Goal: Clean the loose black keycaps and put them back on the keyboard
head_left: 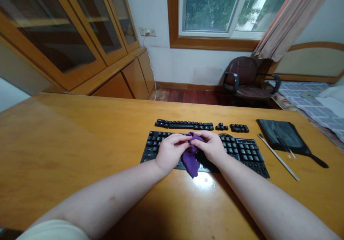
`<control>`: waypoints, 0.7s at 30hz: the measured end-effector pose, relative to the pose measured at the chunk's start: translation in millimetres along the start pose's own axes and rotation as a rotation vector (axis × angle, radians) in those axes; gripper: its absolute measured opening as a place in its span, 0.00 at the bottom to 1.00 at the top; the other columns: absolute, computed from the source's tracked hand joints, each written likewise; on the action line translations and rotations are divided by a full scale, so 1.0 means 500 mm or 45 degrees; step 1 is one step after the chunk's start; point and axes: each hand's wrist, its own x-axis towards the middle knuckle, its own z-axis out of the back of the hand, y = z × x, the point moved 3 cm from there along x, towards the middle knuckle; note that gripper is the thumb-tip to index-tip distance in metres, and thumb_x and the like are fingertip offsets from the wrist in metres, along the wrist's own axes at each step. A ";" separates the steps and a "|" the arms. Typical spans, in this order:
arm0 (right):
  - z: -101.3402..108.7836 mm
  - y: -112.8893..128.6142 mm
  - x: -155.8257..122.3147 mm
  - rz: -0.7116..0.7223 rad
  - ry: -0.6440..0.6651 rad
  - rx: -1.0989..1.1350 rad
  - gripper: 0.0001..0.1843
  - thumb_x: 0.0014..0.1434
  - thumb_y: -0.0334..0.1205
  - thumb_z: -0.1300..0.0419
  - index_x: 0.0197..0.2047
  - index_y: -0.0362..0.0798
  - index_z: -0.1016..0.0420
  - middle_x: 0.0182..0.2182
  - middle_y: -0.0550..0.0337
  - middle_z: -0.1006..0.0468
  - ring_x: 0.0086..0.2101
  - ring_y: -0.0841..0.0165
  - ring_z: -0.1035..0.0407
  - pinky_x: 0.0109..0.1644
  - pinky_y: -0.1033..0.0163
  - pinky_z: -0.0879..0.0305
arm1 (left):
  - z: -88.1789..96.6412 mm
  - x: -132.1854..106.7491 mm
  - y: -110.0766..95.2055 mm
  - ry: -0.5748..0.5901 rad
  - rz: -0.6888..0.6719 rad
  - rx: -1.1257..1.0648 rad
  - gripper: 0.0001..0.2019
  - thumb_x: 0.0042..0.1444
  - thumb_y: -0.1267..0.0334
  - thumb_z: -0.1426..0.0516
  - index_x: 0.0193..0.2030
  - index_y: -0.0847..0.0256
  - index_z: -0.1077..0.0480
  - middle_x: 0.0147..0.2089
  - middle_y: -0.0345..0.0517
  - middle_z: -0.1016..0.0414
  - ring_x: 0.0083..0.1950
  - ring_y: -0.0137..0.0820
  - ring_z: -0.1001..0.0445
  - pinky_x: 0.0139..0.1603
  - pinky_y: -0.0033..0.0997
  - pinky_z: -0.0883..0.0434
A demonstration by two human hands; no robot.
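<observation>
In the head view, at frame centre, your left hand (170,152) and right hand (213,147) grasped a purple cloth (190,164) between their fingers (182,138), over the black keyboard (246,151). Loose keycaps (185,125) lay in rows higher in frame on the surface (70,143).

Matt cloth (191,164); plastic keyboard (245,152); glossy wooden desk (80,136).

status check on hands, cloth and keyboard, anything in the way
Left hand and right hand pinching purple cloth. Keyboard beneath, middle partly hidden by hands and cloth. Keycaps lined up beyond it, apart from hands.
</observation>
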 end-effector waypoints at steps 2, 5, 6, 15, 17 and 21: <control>0.001 0.002 0.000 0.043 0.002 -0.047 0.11 0.48 0.45 0.34 0.35 0.50 0.19 0.32 0.58 0.18 0.34 0.63 0.25 0.41 0.59 0.30 | -0.001 0.001 0.001 -0.007 0.030 -0.004 0.07 0.45 0.68 0.38 0.34 0.58 0.21 0.36 0.45 0.22 0.38 0.32 0.25 0.45 0.32 0.27; 0.001 -0.002 0.003 0.059 0.006 -0.013 0.13 0.54 0.48 0.40 0.37 0.51 0.19 0.33 0.58 0.18 0.36 0.63 0.25 0.43 0.59 0.30 | -0.003 0.003 0.008 0.001 0.117 -0.044 0.09 0.45 0.67 0.38 0.36 0.59 0.22 0.36 0.45 0.22 0.37 0.32 0.24 0.43 0.32 0.27; 0.001 -0.004 0.004 0.056 0.000 0.005 0.14 0.55 0.49 0.41 0.38 0.51 0.19 0.33 0.57 0.18 0.36 0.63 0.25 0.43 0.58 0.30 | -0.004 0.003 0.011 0.006 0.139 -0.059 0.09 0.46 0.67 0.38 0.36 0.60 0.22 0.37 0.46 0.22 0.37 0.32 0.24 0.43 0.32 0.27; -0.003 0.012 -0.004 0.076 -0.017 -0.177 0.12 0.51 0.47 0.37 0.35 0.50 0.19 0.31 0.58 0.19 0.34 0.62 0.26 0.41 0.58 0.30 | -0.001 -0.001 0.005 0.010 0.083 -0.029 0.07 0.47 0.67 0.39 0.35 0.59 0.22 0.38 0.46 0.22 0.40 0.33 0.25 0.46 0.33 0.28; -0.003 0.007 -0.003 0.058 -0.010 -0.115 0.14 0.54 0.49 0.40 0.37 0.50 0.19 0.32 0.58 0.18 0.35 0.61 0.26 0.42 0.57 0.31 | -0.003 0.000 0.007 0.015 0.125 -0.038 0.08 0.46 0.67 0.38 0.35 0.60 0.22 0.37 0.46 0.22 0.39 0.33 0.25 0.45 0.34 0.27; -0.002 -0.005 0.001 0.010 -0.032 0.025 0.18 0.55 0.52 0.42 0.37 0.48 0.20 0.31 0.58 0.19 0.32 0.64 0.27 0.38 0.60 0.31 | -0.010 0.003 0.016 0.026 0.203 -0.142 0.09 0.46 0.67 0.39 0.37 0.62 0.24 0.35 0.45 0.22 0.37 0.31 0.24 0.43 0.33 0.27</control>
